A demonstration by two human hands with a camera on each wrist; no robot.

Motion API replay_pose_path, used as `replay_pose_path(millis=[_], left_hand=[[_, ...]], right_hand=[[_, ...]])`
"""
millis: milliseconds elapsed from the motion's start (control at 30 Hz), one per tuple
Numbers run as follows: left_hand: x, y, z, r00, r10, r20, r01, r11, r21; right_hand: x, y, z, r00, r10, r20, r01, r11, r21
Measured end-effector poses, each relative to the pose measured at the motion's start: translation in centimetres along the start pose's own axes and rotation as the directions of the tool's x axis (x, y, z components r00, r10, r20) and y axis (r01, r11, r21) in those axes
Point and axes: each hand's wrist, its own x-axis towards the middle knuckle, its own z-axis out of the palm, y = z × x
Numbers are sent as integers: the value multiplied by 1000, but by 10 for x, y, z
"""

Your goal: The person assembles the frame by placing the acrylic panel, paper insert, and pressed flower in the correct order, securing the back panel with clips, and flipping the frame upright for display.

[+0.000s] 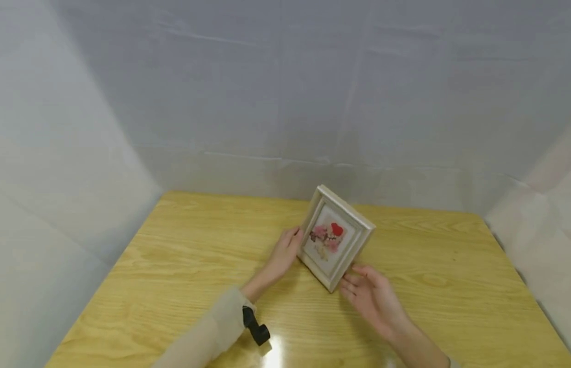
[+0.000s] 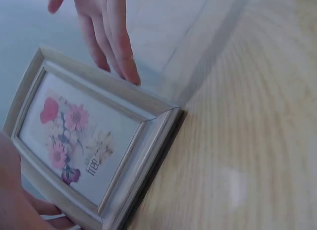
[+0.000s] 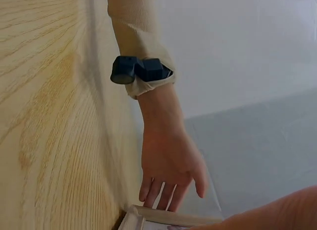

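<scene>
A pale picture frame (image 1: 328,237) holding a print of pink and red flowers leans back, its lower edge at the tabletop. My left hand (image 1: 285,248) is at the frame's left side. In the right wrist view, this left hand (image 3: 171,160) has straight fingers that pass behind the frame (image 3: 143,217), and its thumb stands apart. The right hand (image 1: 374,301) is beside the lower right side, palm turned up. Seen from the left wrist, the right hand (image 2: 106,27) reaches straight fingers to the frame's edge (image 2: 163,136).
The wooden table (image 1: 188,245) extends around the frame on both sides. Pale sheets hang behind the table, and a left sheet (image 1: 46,153) borders its side. A black wrist camera (image 1: 256,327) is strapped over the left sleeve.
</scene>
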Motion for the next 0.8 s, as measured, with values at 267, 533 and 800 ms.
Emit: replay_pose_path(millis=[267,533,800], left_hand=[[-22,0,7,996,-8,-91,6,1000,-16],[-38,1,17,987,-56,-153,41,994,-102],[-57,-4,22,982,-87,-167,58,983,-175]], right_hand=[[3,1,-8,998,-52,-25,49,990,-132],[8,4,-17,992,-112,-63,97,975,-201],[9,10,-28,986,-129,-103,104,972,-213]])
